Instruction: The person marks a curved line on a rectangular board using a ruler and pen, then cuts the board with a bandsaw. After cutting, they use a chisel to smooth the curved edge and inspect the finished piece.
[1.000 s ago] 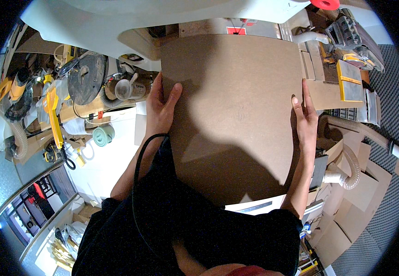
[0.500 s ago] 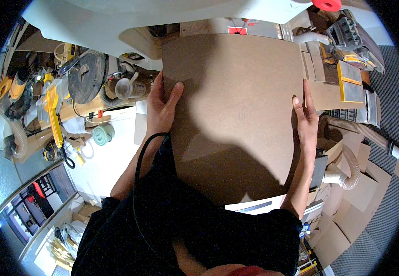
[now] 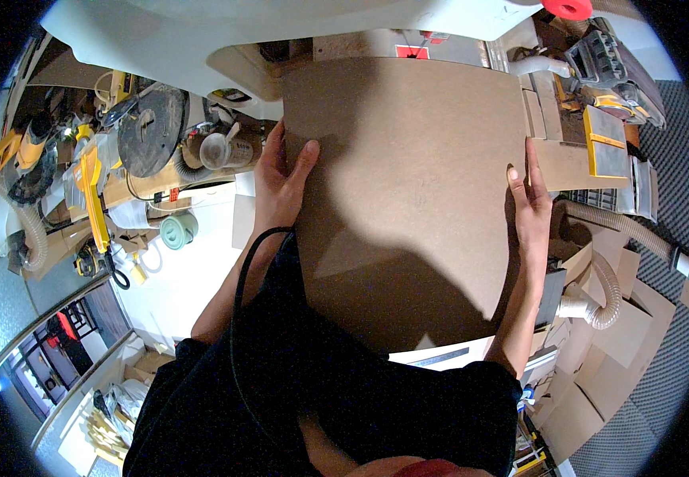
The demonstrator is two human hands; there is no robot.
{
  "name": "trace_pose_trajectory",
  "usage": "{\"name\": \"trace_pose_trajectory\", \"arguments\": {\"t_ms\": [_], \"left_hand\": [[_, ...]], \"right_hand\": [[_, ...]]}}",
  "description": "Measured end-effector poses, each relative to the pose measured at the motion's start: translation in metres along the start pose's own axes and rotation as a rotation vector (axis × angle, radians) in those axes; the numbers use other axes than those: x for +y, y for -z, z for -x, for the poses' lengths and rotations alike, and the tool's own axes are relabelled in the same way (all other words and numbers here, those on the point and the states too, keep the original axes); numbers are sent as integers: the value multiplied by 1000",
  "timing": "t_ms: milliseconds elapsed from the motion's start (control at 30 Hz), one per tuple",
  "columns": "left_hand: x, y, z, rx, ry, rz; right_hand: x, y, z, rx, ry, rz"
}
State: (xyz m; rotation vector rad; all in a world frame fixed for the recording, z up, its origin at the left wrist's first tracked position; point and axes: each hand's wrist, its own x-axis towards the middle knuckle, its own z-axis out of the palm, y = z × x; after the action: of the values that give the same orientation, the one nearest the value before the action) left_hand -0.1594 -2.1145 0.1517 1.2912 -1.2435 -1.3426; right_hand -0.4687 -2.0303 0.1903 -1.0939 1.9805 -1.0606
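Note:
A large flat brown fibreboard panel point(image 3: 420, 167) spreads out in front of me, its far edge reaching under a white machine body point(image 3: 296, 32). At its left edge is my left hand point(image 3: 282, 179), the thumb on top and the other fingers partly hidden at the side. On the opposite edge, my right hand point(image 3: 531, 199) grips with the thumb on the near face and a finger stretched along the side. Shadow covers the panel's left part and its near right corner. What supports the panel underneath is hidden.
Left of the panel lie a round dark disc point(image 3: 152, 131), a clear measuring cup point(image 3: 225, 151) and yellow tools point(image 3: 92, 191) on a bench. To the right are a yellow-edged plate point(image 3: 605, 143), a ribbed hose point(image 3: 611, 290) and cardboard sheets point(image 3: 615, 342). A dark cable point(image 3: 241, 278) hangs over my left arm.

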Motion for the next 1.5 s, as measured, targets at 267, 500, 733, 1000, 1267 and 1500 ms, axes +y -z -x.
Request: {"name": "trace_pose_trajectory", "arguments": {"t_ms": [267,500,733,1000,1267,1500], "left_hand": [[-1,-1,0,14,18,2],[-4,0,-1,6,15,20],[-4,0,-1,5,4,26],[1,-3,-1,7,-2,51],[-4,-2,-2,-8,-13,65],[-3,-3,-2,-2,-1,62]], "right_hand": [[12,2,-4,5,45,-14],[15,2,-5,-1,100,-10],[11,2,-5,-3,95,0],[13,2,-4,-4,102,-7],[9,2,-5,3,83,-14],[13,3,-7,-3,117,12]]}}
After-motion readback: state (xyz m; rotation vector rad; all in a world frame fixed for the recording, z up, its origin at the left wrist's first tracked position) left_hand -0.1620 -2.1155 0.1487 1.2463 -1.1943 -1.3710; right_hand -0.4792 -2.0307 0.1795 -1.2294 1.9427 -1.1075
